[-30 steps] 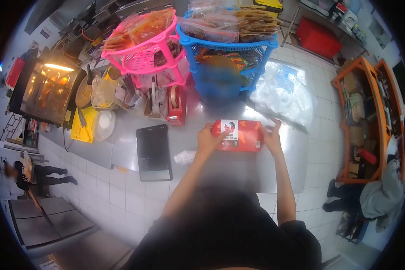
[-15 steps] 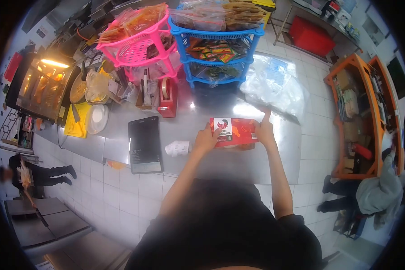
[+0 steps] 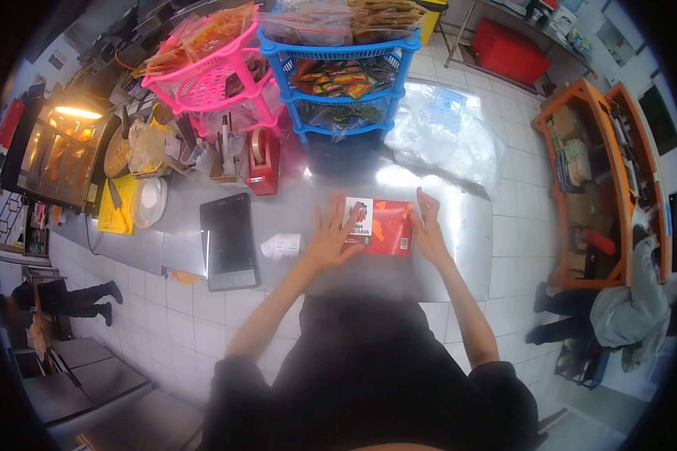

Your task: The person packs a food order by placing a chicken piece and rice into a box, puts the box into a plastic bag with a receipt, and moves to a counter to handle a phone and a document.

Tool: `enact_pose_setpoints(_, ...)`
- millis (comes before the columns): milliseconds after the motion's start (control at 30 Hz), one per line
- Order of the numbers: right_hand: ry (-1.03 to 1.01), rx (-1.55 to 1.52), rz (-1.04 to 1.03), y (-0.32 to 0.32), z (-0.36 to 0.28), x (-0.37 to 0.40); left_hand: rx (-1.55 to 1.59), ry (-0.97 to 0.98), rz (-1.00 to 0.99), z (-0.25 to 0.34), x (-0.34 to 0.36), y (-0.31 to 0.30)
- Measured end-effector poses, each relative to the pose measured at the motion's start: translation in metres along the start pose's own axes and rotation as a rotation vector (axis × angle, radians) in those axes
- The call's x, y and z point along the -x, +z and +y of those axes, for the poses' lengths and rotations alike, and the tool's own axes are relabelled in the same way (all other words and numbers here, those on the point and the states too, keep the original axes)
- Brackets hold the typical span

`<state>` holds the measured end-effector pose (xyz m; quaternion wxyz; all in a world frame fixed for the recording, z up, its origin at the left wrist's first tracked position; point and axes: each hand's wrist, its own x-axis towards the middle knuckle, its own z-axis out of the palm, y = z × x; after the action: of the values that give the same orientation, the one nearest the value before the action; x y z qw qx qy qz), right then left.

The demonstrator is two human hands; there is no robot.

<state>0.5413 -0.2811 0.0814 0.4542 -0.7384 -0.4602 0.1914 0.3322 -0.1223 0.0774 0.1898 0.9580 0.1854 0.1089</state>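
Note:
A flat red box (image 3: 390, 227) with a white printed panel lies on the metal table (image 3: 459, 263) in front of me. My left hand (image 3: 329, 237) has its fingers spread over the box's left edge, palm down. Close to the right edge of the box is my right hand (image 3: 429, 229), fingers stretched out and apart, with nothing seen in it. To the left lie a crumpled white paper slip (image 3: 281, 246) and a black tablet (image 3: 229, 240).
Behind are a blue rack (image 3: 338, 98) with packets, a pink rack (image 3: 210, 83), a red tape dispenser (image 3: 263, 161) and clear plastic bags (image 3: 444, 139). A yellow board (image 3: 118, 207) lies left. One person (image 3: 632, 308) is at right, another (image 3: 60, 299) at left.
Both hands have loosened from the box, and their fingers have opened. The box now lies flatter on the table. The whole view has shifted slightly.

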Motion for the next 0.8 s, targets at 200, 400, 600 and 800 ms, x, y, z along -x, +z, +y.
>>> enact_pose_setpoints(200, 0.368, -0.687, -0.025, 0.012, 0.015, 0.016, 0.103, 0.237, -0.086, -0.010, -0.009, 0.000)
enact_pose_setpoints(400, 0.055, -0.245, 0.031, 0.026, -0.033, 0.037, 0.050, 0.201, -0.066, -0.001, -0.007, 0.005)
enact_pose_setpoints(600, -0.192, 0.282, -0.043, 0.010, -0.024, 0.038, 0.100, 0.174, -0.024, -0.003, -0.011, 0.007)
enact_pose_setpoints(800, -0.290, 0.441, 0.014, -0.007, -0.053, 0.015, 0.209, 0.119, 0.055, 0.000, -0.018, -0.002)
